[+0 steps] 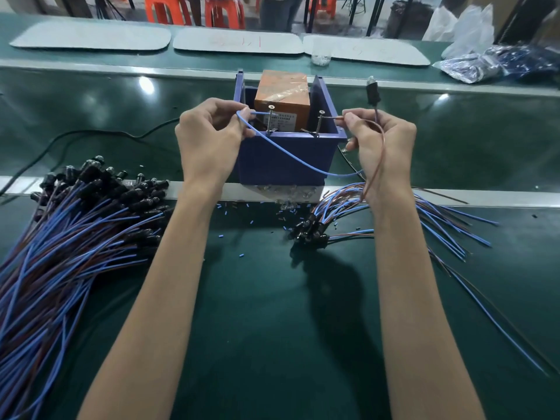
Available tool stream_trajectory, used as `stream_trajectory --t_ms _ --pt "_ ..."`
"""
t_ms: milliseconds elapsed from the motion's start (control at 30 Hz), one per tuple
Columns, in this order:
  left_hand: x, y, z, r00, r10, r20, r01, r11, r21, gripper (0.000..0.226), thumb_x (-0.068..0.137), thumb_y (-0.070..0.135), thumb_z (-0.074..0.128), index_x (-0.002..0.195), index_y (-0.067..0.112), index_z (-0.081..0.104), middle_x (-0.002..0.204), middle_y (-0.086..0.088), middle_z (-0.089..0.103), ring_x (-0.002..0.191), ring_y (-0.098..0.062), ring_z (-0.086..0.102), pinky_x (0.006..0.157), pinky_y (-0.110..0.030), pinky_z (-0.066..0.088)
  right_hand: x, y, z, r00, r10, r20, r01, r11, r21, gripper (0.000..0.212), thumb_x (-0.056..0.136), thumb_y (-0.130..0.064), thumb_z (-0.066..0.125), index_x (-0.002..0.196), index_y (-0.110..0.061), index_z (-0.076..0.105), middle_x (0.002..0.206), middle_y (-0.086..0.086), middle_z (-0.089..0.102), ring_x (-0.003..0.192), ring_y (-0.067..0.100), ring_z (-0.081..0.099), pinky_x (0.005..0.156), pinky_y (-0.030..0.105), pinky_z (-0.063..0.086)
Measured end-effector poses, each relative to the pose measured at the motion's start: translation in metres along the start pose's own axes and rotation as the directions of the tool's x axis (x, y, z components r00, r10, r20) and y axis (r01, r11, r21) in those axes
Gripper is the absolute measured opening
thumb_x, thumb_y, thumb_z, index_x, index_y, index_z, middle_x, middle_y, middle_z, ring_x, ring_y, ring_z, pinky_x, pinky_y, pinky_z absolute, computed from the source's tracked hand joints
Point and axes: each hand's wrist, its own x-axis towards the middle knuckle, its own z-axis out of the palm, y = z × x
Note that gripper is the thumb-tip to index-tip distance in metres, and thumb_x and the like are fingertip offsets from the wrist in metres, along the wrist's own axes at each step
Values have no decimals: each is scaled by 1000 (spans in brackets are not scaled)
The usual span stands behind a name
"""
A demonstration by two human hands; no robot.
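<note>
A blue open box (285,159) stands on the green bench with an orange block (283,92) inside and two upright screws (270,119) on its front rim. My left hand (209,137) pinches the end of a blue wire (291,156) and holds it against the left screw. My right hand (381,140) pinches a brown wire (382,147) whose tip touches the right screw (320,122). Both wires run to one black lamp holder (373,90) that sticks up above my right hand.
A large heap of wired black lamp holders (75,225) lies at the left, a smaller bunch (333,225) at the right. Cut insulation bits (260,213) litter the bench below the box. A black cable (91,134) trails left. White mats (239,40) and plastic bags (497,59) sit behind.
</note>
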Motion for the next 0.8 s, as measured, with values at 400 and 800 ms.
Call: stream_trajectory --t_ms 400,800 --pt "4 6 -8 1000 28 -6 -28 998 58 10 85 19 66 78 24 69 81 1 74 54 -7 65 72 -35 60 0 -4 -3 1000 -16 10 16 999 -44 12 87 -11 66 77 -17 69 80 5 74 44 6 45 54 20 42" --pt "6 4 -9 999 42 -19 -40 998 53 13 85 16 67 76 25 69 78 6 74 58 -6 68 64 -27 57 0 -4 -2 1000 -21 16 22 999 -35 10 86 -10 67 78 -15 70 79 7 73 52 10 51 50 18 40"
